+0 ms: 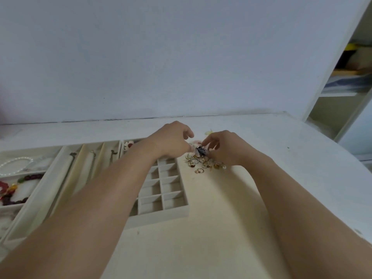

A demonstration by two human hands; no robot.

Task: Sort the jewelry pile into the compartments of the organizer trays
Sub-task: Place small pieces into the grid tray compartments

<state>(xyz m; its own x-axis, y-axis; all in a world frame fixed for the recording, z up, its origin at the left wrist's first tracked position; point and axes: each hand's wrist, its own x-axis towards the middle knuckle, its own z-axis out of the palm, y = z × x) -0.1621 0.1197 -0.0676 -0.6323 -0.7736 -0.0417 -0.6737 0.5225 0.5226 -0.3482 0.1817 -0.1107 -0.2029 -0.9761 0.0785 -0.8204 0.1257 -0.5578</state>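
- Both hands meet over the jewelry pile on the table.
- Left hand and right hand each pinch a dark piece.
- Gridded tray sits just beside.

My small gold-coloured metal rings lie on cream table; grid tray is off-white, beads dark red.
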